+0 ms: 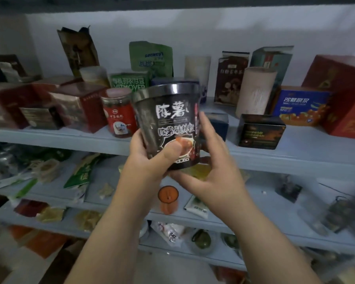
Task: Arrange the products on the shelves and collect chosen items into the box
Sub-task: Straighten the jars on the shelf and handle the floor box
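Note:
A black noodle cup (170, 119) with white lettering is held upright in front of the upper shelf (295, 158). My left hand (150, 158) grips its lower left side, thumb pressed across the front label. My right hand (211, 169) cups the right side and the bottom rim, fingers curled round the back. The cup's base is partly hidden by both hands.
The upper shelf carries a red-lidded jar (119, 113), red boxes (344, 95), a black box (260, 131), a blue box (299, 105), a beige cylinder (254, 91) and green pouches (150, 56). Lower shelves (275, 201) hold an orange cup (168, 198) and several loose packets.

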`<move>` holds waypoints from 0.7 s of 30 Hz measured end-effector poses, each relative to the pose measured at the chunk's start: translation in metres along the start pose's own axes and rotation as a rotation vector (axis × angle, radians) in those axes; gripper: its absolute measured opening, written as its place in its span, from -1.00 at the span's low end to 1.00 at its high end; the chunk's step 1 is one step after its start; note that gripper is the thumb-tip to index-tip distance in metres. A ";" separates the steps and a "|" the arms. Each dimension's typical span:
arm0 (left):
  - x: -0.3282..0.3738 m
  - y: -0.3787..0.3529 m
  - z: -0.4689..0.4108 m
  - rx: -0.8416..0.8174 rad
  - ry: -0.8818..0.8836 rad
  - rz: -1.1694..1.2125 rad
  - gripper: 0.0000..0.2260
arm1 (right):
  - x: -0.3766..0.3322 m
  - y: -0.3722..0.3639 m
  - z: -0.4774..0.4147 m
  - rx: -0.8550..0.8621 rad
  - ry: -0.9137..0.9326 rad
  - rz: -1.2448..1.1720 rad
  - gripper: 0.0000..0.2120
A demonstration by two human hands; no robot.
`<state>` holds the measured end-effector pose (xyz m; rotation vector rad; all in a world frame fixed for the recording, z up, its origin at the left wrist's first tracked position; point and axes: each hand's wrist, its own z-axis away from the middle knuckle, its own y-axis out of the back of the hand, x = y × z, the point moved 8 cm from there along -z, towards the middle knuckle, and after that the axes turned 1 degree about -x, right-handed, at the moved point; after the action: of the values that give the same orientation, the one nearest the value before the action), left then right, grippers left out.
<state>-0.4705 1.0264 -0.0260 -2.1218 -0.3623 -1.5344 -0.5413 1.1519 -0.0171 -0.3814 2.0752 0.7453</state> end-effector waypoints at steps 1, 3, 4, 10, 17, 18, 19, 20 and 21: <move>0.000 0.001 0.001 -0.009 0.006 0.074 -0.28 | -0.004 -0.003 0.001 0.038 0.023 0.017 -0.02; -0.002 0.001 0.003 -0.044 0.029 0.248 -0.31 | -0.007 -0.006 0.003 0.099 0.026 -0.004 -0.17; -0.004 0.000 0.004 -0.078 0.048 0.319 -0.33 | -0.008 -0.009 0.005 0.105 0.020 -0.014 -0.22; 0.001 0.000 0.010 -0.227 0.121 0.479 -0.46 | -0.021 -0.020 0.010 0.160 0.047 -0.098 -0.32; -0.003 0.003 0.020 -0.197 0.299 0.784 -0.40 | -0.027 -0.027 0.005 0.144 0.066 -0.121 -0.46; -0.006 0.007 0.020 -0.178 0.313 0.778 -0.40 | -0.028 -0.029 0.004 0.115 0.072 -0.122 -0.45; -0.010 0.012 0.020 -0.157 0.321 0.752 -0.41 | -0.029 -0.030 0.002 0.098 0.076 -0.142 -0.45; -0.012 0.016 0.019 -0.149 0.319 0.715 -0.43 | -0.031 -0.030 0.002 0.091 0.083 -0.178 -0.46; -0.014 0.021 0.018 -0.143 0.310 0.671 -0.45 | -0.033 -0.031 0.003 0.088 0.101 -0.205 -0.48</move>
<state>-0.4507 1.0194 -0.0486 -1.7856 0.5307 -1.4540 -0.5050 1.1295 -0.0027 -0.5831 2.1152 0.5200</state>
